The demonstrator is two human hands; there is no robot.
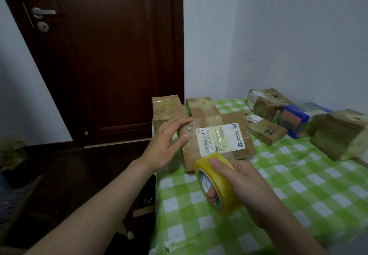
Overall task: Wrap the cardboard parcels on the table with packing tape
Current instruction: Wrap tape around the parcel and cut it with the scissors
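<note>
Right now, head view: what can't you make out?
Head view:
- Free end of tape roll: not findable; right hand covers part.
- Left face of labelled parcel: behind left hand; fine print too small.
- The blue box and far-right parcel: blurred; that parcel cut by right edge.

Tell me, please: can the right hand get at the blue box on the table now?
Probably not yet. The right hand is curled round the tape roll, so its grip is taken. The way itself looks free: only bare checked tablecloth lies between it and the blue box.
</note>
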